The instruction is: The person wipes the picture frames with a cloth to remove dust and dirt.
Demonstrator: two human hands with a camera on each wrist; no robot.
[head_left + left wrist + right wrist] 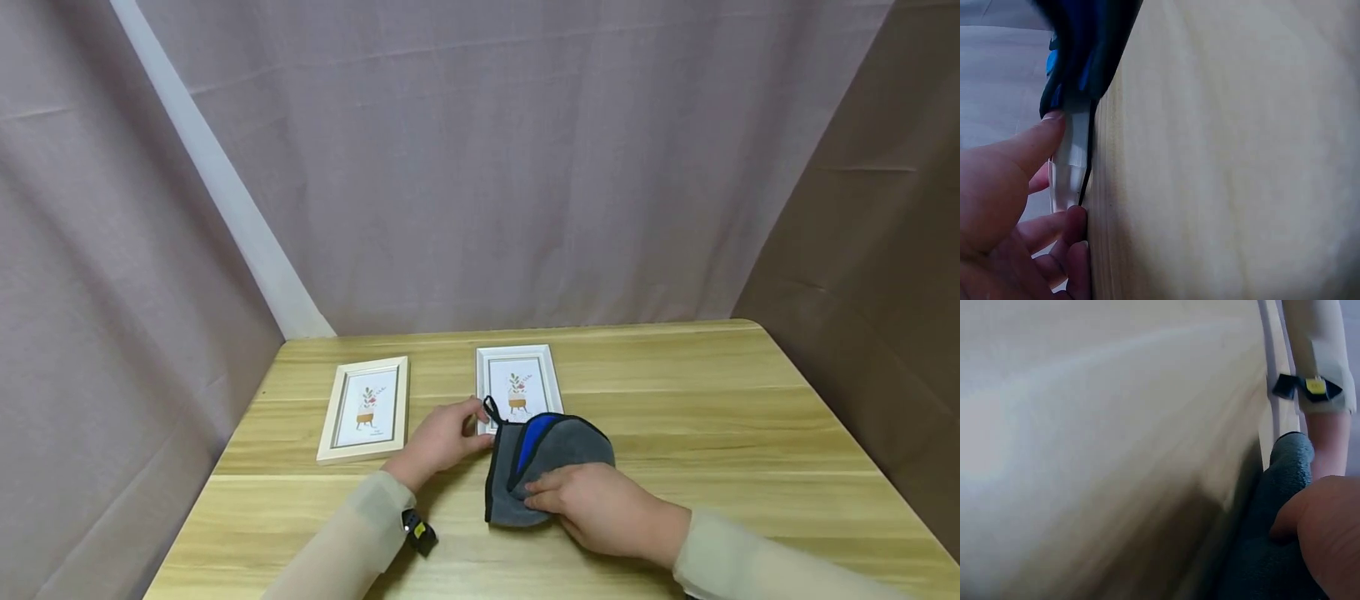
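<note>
A white picture frame (556,385) with a plant print lies on the table, its near part covered by a cloth. My left hand (444,433) holds its left side; in the left wrist view the thumb (1044,139) is against the frame edge (1071,153) and the fingers curl by its side. My right hand (600,504) grips a grey cleaning cloth (577,442) with black trim, a hanging loop and a folded-back blue side. The cloth (1272,550) also shows beneath the right thumb in the right wrist view. What the right fingertips do underneath is hidden.
To the left lies a second picture frame (327,442), cream-coloured, with a similar print. Both rest on a wooden table (720,417). Grey-mauve curtains (525,167) hang behind it. A black strap (420,533) dangles from the left wrist.
</note>
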